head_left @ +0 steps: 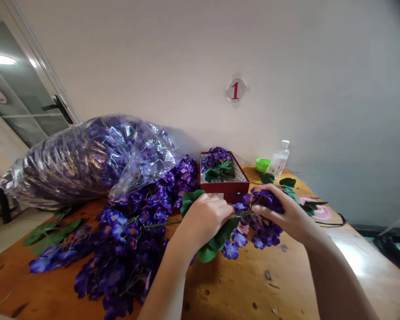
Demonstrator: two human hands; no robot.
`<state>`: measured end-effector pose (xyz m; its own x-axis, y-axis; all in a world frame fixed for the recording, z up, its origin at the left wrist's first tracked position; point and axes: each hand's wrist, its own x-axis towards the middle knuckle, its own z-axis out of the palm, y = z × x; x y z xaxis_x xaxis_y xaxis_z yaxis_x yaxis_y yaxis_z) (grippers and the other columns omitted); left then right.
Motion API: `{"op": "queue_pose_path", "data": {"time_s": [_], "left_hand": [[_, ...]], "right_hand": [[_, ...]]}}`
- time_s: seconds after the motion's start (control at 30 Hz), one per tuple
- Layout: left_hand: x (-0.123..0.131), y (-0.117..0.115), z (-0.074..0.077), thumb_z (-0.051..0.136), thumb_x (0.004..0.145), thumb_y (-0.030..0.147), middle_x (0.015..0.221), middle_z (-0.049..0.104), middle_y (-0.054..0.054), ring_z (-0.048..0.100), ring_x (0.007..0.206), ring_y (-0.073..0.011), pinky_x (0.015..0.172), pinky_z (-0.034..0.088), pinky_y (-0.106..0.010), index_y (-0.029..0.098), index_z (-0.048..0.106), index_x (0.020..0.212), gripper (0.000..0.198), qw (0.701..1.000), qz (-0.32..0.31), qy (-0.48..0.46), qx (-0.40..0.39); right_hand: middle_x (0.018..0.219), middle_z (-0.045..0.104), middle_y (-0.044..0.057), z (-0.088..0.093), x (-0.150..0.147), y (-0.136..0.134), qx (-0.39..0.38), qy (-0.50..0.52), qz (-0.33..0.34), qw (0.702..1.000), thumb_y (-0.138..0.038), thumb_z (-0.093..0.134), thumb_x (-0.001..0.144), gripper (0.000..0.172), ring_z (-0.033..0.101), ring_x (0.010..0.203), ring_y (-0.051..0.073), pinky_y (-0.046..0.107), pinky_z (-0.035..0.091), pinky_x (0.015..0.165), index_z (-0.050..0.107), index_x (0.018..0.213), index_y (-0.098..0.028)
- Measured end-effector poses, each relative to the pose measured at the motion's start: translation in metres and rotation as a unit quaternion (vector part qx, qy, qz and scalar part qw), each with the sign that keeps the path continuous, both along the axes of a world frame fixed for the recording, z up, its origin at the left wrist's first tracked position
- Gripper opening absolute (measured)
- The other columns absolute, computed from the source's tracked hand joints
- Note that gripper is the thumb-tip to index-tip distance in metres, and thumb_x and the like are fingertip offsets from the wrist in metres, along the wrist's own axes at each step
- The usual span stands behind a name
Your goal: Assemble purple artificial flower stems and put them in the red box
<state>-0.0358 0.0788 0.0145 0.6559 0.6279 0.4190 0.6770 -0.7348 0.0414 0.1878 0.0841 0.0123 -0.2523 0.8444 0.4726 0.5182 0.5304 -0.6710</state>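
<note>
My left hand (203,220) and my right hand (283,209) close together on a spray of artificial purple flowers (246,222) with wide green leaves, above a wooden table (240,284). The left hand grips the spray near its stem, and the right fingers wrap a cluster of blossoms. Where the stem runs between my fingers is mostly hidden. To the left of my left hand lies a large heap of loose purple artificial flowers (130,226). Just beyond my hands stands an open red box (225,189) holding purple blossoms and green leaves.
A bulging clear plastic bag (86,164) full of purple flowers lies at the table's far left. A green cap (262,165) and a plastic bottle (280,159) stand behind loose green leaves (287,182). A wall behind bears a round "1" sign (235,90).
</note>
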Motion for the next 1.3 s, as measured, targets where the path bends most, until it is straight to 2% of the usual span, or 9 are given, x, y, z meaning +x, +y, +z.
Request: {"op": "queue_pose_path", "data": {"time_s": [0.1,0.4,0.63,0.77,0.9,1.0,1.1,1.2,1.3], "left_hand": [[-0.001,0.001,-0.001,0.05,0.092,0.023,0.077,0.064,0.002,0.058,0.08,-0.015,0.07,0.034,-0.028,0.019,0.06,0.08,0.016,1.0,0.004,0.0,0.006],[0.004,-0.003,0.002,0.044,0.094,0.019,0.077,0.061,0.001,0.057,0.076,-0.0159,0.067,0.035,-0.03,0.017,0.056,0.077,0.021,0.998,0.012,0.051,0.032],[0.007,0.002,-0.003,0.044,0.093,0.018,0.078,0.062,-0.002,0.058,0.077,-0.0172,0.07,0.038,-0.03,0.015,0.056,0.078,0.019,0.997,0.006,0.06,0.039],[0.01,0.007,-0.007,0.045,0.093,0.019,0.083,0.066,-0.002,0.061,0.081,-0.018,0.075,0.041,-0.031,0.016,0.059,0.082,0.018,0.999,0.019,0.049,-0.008],[0.012,0.002,-0.006,0.052,0.089,0.023,0.087,0.07,-0.005,0.064,0.086,-0.0226,0.077,0.043,-0.033,0.017,0.065,0.082,0.016,0.988,0.091,0.068,-0.107],[-0.004,-0.001,-0.002,0.054,0.087,0.03,0.091,0.071,-0.006,0.066,0.082,-0.0223,0.068,0.045,-0.029,0.021,0.067,0.088,0.016,0.961,0.18,0.019,-0.211],[-0.044,0.004,-0.001,0.048,0.088,0.036,0.097,0.07,-0.009,0.066,0.084,-0.0248,0.065,0.045,-0.03,0.024,0.063,0.106,0.026,0.908,0.356,-0.061,-0.215],[-0.09,0.019,-0.012,0.048,0.087,0.039,0.105,0.068,-0.014,0.064,0.095,-0.0297,0.071,0.046,-0.035,0.022,0.055,0.118,0.036,0.826,0.518,-0.088,-0.205],[-0.11,0.038,-0.034,0.057,0.081,0.035,0.109,0.067,-0.013,0.063,0.098,-0.0281,0.075,0.046,-0.033,0.024,0.055,0.119,0.039,0.825,0.503,-0.069,-0.246]], "right_hand": [[0.101,0.065,0.003,-0.003,0.007,0.002,0.008,-0.044,0.019,0.999,-0.049,0.069,0.074,0.042,0.062,0.091,0.021,0.031,0.051,0.079,0.054,0.106,-0.026],[0.08,0.066,0.002,-0.004,0.0,0.004,0.089,-0.038,-0.006,0.995,-0.042,0.067,0.076,0.027,0.063,0.069,0.018,0.029,0.052,0.064,0.056,0.092,-0.023],[0.072,0.063,0.0,-0.01,-0.003,0.008,0.033,0.012,0.017,0.999,-0.041,0.064,0.078,0.026,0.06,0.062,0.016,0.026,0.05,0.058,0.052,0.092,-0.023],[0.076,0.064,0.0,-0.013,-0.006,0.013,0.034,-0.016,0.002,0.999,-0.038,0.063,0.079,0.023,0.06,0.066,0.017,0.028,0.049,0.062,0.052,0.093,-0.023],[0.081,0.066,0.001,-0.025,-0.014,0.023,-0.017,-0.081,0.02,0.996,-0.032,0.06,0.081,0.024,0.061,0.07,0.018,0.029,0.049,0.065,0.052,0.102,-0.023],[0.092,0.068,0.004,-0.037,-0.022,0.03,-0.063,-0.106,0.056,0.991,-0.03,0.058,0.082,0.025,0.064,0.08,0.02,0.032,0.051,0.071,0.054,0.105,-0.024],[0.115,0.063,0.009,-0.048,-0.027,0.035,-0.042,-0.11,0.028,0.993,-0.037,0.063,0.078,0.044,0.061,0.102,0.025,0.039,0.048,0.086,0.051,0.118,-0.023],[0.13,0.053,0.014,-0.052,-0.027,0.037,-0.019,-0.127,-0.027,0.991,-0.052,0.065,0.074,0.069,0.055,0.115,0.029,0.045,0.045,0.093,0.042,0.132,-0.022],[0.13,0.052,0.015,-0.049,-0.024,0.035,-0.025,-0.129,-0.053,0.99,-0.059,0.057,0.078,0.069,0.058,0.109,0.029,0.046,0.049,0.088,0.041,0.134,-0.022]]}}
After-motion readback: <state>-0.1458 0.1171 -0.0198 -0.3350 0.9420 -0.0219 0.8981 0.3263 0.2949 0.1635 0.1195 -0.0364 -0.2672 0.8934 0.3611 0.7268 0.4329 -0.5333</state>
